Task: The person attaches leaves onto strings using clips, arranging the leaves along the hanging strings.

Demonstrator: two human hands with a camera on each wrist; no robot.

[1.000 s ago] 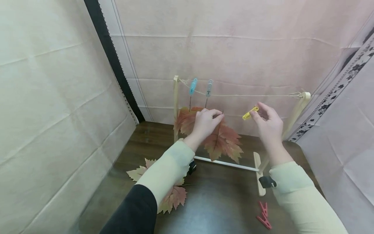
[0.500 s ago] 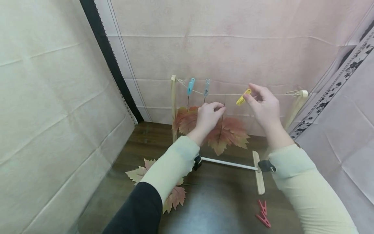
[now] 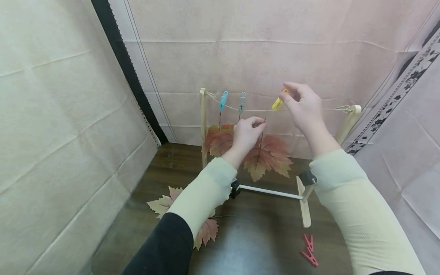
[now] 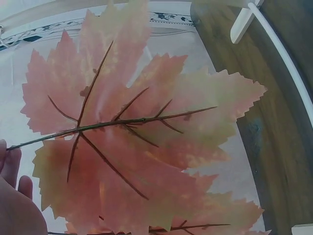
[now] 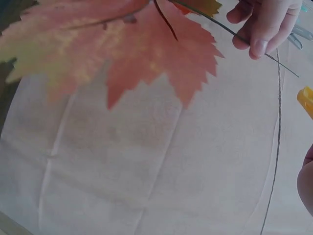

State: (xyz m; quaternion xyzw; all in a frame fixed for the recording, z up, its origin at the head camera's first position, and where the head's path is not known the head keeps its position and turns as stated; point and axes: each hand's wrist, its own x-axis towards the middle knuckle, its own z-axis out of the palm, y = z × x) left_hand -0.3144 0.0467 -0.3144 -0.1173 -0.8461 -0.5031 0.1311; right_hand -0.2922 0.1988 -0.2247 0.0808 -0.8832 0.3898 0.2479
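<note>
Leaf [image 3: 269, 156] below left hand [image 3: 246, 133]; yellow clothespin [image 3: 277, 104] in right hand [image 3: 304, 105].

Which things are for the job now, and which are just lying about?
In use:
orange leaf in left hand
yellow peg in right hand
string
blue peg and grey peg, holding stems

Lying about, maybe for later:
red pegs
pale leaf, partly hidden
</note>
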